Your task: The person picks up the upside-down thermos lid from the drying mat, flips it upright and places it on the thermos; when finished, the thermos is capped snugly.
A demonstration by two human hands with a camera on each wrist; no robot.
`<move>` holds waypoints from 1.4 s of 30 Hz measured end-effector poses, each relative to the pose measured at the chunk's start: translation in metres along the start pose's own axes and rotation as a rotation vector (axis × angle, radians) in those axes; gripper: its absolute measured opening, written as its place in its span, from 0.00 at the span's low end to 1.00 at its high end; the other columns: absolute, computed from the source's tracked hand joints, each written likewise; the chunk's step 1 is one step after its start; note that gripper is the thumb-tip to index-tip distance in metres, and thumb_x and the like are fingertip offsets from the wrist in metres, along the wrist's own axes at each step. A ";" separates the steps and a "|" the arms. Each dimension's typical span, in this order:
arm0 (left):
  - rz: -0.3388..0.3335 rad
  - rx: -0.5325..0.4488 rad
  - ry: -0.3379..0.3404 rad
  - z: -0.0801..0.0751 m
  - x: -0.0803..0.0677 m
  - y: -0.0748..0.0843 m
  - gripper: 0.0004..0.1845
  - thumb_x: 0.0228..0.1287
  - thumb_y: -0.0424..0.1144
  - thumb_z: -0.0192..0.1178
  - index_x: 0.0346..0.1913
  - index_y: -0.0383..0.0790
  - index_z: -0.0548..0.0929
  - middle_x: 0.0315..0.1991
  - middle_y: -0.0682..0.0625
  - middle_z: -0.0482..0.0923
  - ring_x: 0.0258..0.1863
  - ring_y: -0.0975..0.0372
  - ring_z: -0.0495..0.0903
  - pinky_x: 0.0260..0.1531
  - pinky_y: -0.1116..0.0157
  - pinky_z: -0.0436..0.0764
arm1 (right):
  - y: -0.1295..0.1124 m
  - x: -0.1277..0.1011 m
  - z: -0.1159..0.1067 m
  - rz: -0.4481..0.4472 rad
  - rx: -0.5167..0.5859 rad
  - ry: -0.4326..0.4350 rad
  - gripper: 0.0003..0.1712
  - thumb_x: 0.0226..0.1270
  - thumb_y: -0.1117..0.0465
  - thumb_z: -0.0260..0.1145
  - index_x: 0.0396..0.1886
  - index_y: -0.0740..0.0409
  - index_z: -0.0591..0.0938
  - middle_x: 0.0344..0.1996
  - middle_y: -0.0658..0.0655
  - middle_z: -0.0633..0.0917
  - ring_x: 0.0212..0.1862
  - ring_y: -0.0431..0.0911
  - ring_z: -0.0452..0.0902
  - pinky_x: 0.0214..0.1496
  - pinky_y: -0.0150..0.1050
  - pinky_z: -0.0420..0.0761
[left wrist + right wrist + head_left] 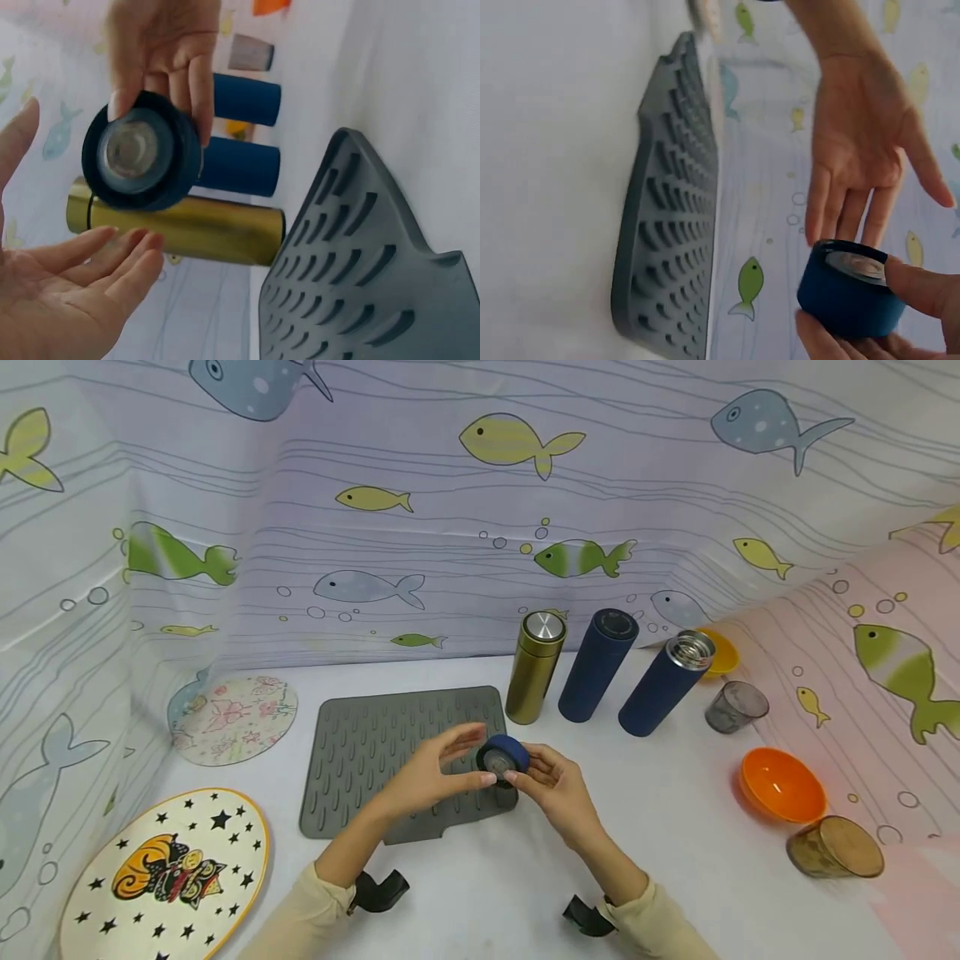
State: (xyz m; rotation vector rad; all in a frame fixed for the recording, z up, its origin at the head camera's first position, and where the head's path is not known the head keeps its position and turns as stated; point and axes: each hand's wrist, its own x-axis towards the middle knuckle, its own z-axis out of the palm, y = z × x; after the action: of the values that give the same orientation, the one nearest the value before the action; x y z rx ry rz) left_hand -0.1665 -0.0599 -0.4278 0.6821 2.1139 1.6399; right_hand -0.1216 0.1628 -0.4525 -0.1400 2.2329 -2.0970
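My right hand [553,789] pinches a round blue bottle lid [506,758] between thumb and fingers, its underside turned toward me. In the left wrist view a pale disc shows inside the lid's dark rim [139,154]. My left hand [431,772] is spread beside the lid, over the mat; in the right wrist view its straight fingertips are right at the lid's edge. Behind the hands stand a gold flask [534,672], a blue flask with its lid on [596,668] and a blue flask [663,689] whose steel mouth is bare.
A grey ribbed drying mat [367,752] lies under the hands. To the right are an orange bowl [782,785], an amber glass [832,847], a grey glass [735,707] and a yellow dish [722,653]. An owl-patterned plate [232,827] and a floral round mat [240,718] lie left.
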 end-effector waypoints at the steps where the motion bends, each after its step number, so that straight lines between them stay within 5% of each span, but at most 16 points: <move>1: -0.006 -0.021 -0.019 -0.002 0.000 0.001 0.41 0.63 0.45 0.68 0.74 0.37 0.62 0.72 0.38 0.64 0.73 0.46 0.63 0.72 0.49 0.63 | 0.000 -0.001 0.000 -0.086 -0.078 0.005 0.26 0.63 0.69 0.70 0.61 0.66 0.77 0.55 0.66 0.83 0.55 0.52 0.83 0.55 0.38 0.83; 7: -0.042 -0.066 -0.094 -0.007 0.003 0.002 0.41 0.63 0.44 0.69 0.74 0.34 0.62 0.72 0.37 0.64 0.71 0.46 0.66 0.71 0.51 0.65 | 0.000 -0.008 -0.004 -0.680 -0.636 0.060 0.36 0.49 0.78 0.75 0.62 0.68 0.76 0.59 0.68 0.81 0.60 0.59 0.79 0.62 0.40 0.77; 12: -0.018 -0.051 -0.148 -0.002 0.005 0.003 0.45 0.58 0.43 0.73 0.74 0.33 0.61 0.74 0.38 0.62 0.71 0.45 0.66 0.71 0.51 0.65 | 0.000 -0.008 -0.010 -1.040 -0.930 0.065 0.20 0.69 0.72 0.62 0.59 0.71 0.78 0.60 0.69 0.79 0.61 0.61 0.78 0.65 0.40 0.75; 17: 0.076 -0.012 -0.160 0.007 0.005 0.003 0.48 0.53 0.38 0.75 0.75 0.36 0.61 0.75 0.42 0.61 0.74 0.50 0.62 0.72 0.55 0.63 | 0.003 -0.005 -0.013 -1.305 -1.056 0.080 0.16 0.77 0.71 0.50 0.54 0.73 0.80 0.57 0.71 0.81 0.58 0.63 0.80 0.61 0.45 0.79; 22: 0.164 0.041 -0.126 0.019 0.005 0.001 0.49 0.51 0.37 0.77 0.75 0.41 0.62 0.74 0.46 0.64 0.73 0.54 0.64 0.72 0.57 0.64 | 0.007 -0.007 -0.015 -1.409 -1.138 0.083 0.15 0.77 0.72 0.51 0.53 0.72 0.81 0.55 0.72 0.82 0.57 0.63 0.81 0.60 0.47 0.80; 30: 0.177 0.159 0.000 0.037 0.010 -0.001 0.41 0.49 0.42 0.78 0.68 0.47 0.72 0.60 0.49 0.80 0.53 0.57 0.81 0.50 0.61 0.81 | 0.011 -0.009 -0.020 -1.373 -1.120 0.089 0.15 0.78 0.68 0.51 0.54 0.70 0.81 0.56 0.72 0.80 0.58 0.64 0.79 0.63 0.48 0.78; 34: 0.217 0.179 0.073 0.036 0.023 0.007 0.40 0.46 0.40 0.80 0.65 0.42 0.75 0.59 0.47 0.80 0.55 0.55 0.80 0.54 0.58 0.80 | 0.009 -0.002 -0.039 -1.258 -1.027 0.287 0.19 0.75 0.59 0.59 0.57 0.68 0.79 0.60 0.75 0.77 0.60 0.66 0.76 0.67 0.50 0.74; 37: 0.234 0.167 0.097 0.030 0.038 0.025 0.40 0.45 0.38 0.80 0.65 0.39 0.74 0.59 0.46 0.79 0.58 0.54 0.79 0.59 0.55 0.78 | 0.002 0.010 -0.065 -1.058 -0.886 0.596 0.36 0.64 0.50 0.71 0.62 0.70 0.73 0.66 0.74 0.71 0.67 0.65 0.68 0.72 0.52 0.66; 40: 0.235 0.153 0.109 0.023 0.055 0.046 0.41 0.46 0.37 0.79 0.65 0.38 0.73 0.59 0.46 0.78 0.59 0.54 0.78 0.60 0.54 0.78 | -0.008 0.028 -0.097 -0.694 -0.652 0.853 0.53 0.54 0.47 0.79 0.71 0.66 0.63 0.74 0.65 0.61 0.76 0.55 0.55 0.79 0.45 0.54; 42: 0.238 0.144 0.118 0.021 0.066 0.058 0.41 0.46 0.37 0.79 0.66 0.38 0.73 0.58 0.45 0.78 0.57 0.53 0.79 0.58 0.55 0.79 | -0.011 0.043 -0.119 -0.448 -0.506 0.936 0.61 0.50 0.47 0.81 0.77 0.58 0.55 0.77 0.59 0.54 0.78 0.48 0.47 0.80 0.40 0.48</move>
State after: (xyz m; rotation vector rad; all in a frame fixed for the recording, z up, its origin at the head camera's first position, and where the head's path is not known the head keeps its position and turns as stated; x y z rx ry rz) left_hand -0.2000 0.0073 -0.3767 0.9346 2.3282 1.6971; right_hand -0.1785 0.2746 -0.4334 0.4589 3.5442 -1.9397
